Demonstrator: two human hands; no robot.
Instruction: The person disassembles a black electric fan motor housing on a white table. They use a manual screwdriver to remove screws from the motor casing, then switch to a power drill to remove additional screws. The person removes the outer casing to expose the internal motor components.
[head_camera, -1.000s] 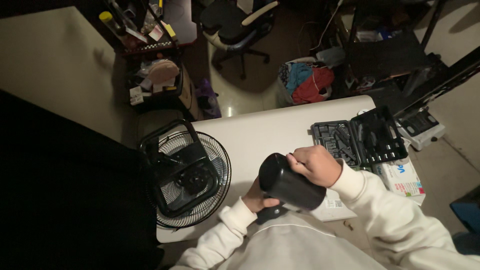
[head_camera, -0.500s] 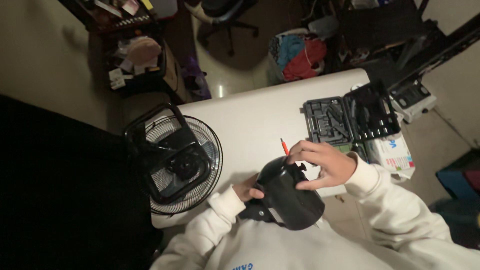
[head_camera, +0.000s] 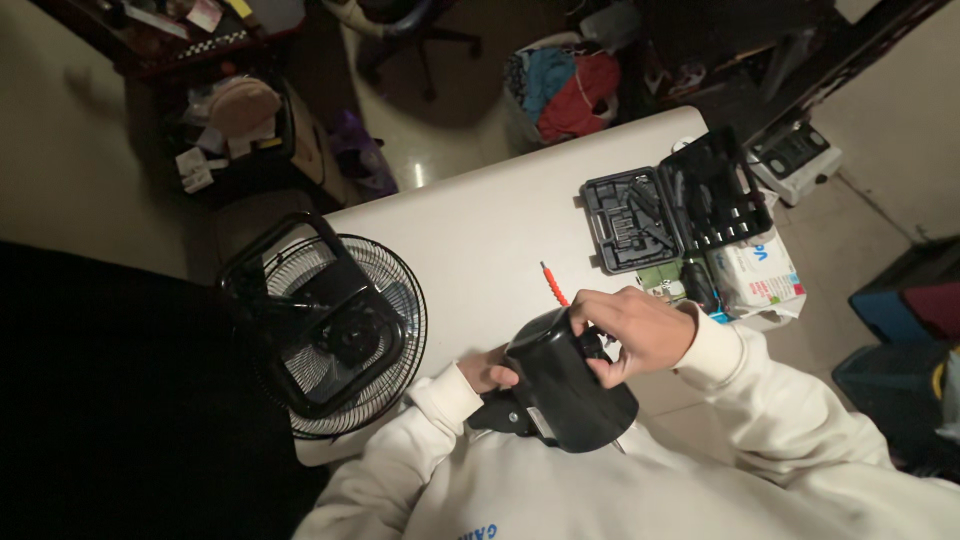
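A dim, cluttered room, white table (head_camera: 480, 230) below you; your left hand (head_camera: 487, 372) grips the black motor housing (head_camera: 565, 390) from beneath, your right hand (head_camera: 632, 335) curls fingers around its top; next, steady it, then work its fasteners.

Dim room, white table (head_camera: 480, 230)

I sat in a cluttered home room: my white table (head_camera: 480, 230) stood among a heaped laundry basket (head_camera: 565, 85), an office chair (head_camera: 405, 25) and crowded shelves (head_camera: 215, 110) on a tiled floor
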